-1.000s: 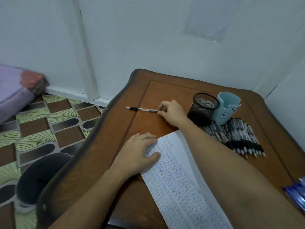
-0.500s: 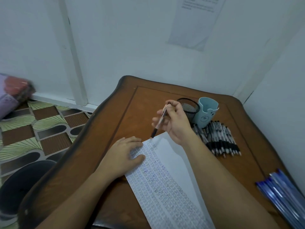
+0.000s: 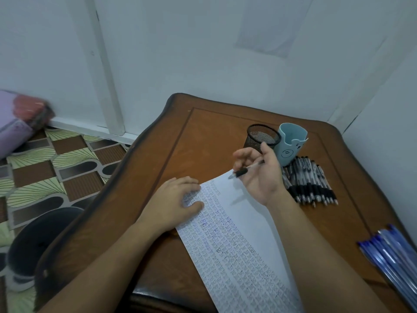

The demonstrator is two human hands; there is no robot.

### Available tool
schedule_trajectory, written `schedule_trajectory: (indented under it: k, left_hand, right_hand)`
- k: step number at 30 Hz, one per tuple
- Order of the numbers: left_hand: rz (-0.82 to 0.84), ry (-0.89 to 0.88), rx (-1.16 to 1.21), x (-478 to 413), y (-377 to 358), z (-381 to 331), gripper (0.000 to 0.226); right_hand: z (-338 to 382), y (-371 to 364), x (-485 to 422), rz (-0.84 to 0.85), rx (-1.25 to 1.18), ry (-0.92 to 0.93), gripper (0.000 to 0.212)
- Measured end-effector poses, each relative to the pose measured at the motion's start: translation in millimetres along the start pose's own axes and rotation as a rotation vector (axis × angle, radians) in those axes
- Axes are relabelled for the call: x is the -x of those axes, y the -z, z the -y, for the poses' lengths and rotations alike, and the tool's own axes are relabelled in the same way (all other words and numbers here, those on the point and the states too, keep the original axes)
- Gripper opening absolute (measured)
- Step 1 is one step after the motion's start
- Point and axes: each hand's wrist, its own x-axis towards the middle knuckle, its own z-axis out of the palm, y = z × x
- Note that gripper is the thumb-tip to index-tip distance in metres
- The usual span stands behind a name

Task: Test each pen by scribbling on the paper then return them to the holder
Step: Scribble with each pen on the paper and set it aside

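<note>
Turned palm-up, your right hand barely pinches the clear black-gripped pen, risking a drop; left hand flat on scribbled white paper.

black mesh holder, brown table

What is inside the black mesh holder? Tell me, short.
No pens stick out of the mesh holder; through its opening only its own mesh wall shows. Its bottom cannot be seen, and the right hand, holding a pen, covers part of its lower front.
</note>
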Motion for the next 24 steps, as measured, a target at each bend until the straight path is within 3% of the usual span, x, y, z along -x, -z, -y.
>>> schedule_trajectory:
  k: [3, 9, 16, 21, 24]
  left_hand:
    - [-0.003, 0.002, 0.004, -0.8, -1.6, 2.5, 0.079]
    - [-0.025, -0.013, 0.001, -2.7, -2.6, 5.2, 0.07]
    - [-0.037, -0.026, 0.013, -4.5, -1.8, 5.9, 0.074]
    - [-0.034, -0.025, 0.01, -4.5, -0.6, 5.3, 0.074]
    - [-0.038, -0.025, 0.018, -4.7, 0.2, 4.3, 0.074]
  right_hand:
    - [-8.6, 11.1, 0.9, -0.022, 0.15, -0.027, 0.077]
    - [-27.8, 18.6, -0.5, 0.102, 0.302, 0.035, 0.032]
    - [-34.1, 15.9, -1.8, 0.187, 0.391, 0.003, 0.024]
    - [-42.3, 14.1, -1.0, 0.058, 0.513, 0.085, 0.045]
    - [-44.8, 10.4, 3.5, 0.038, 0.589, 0.098, 0.042]
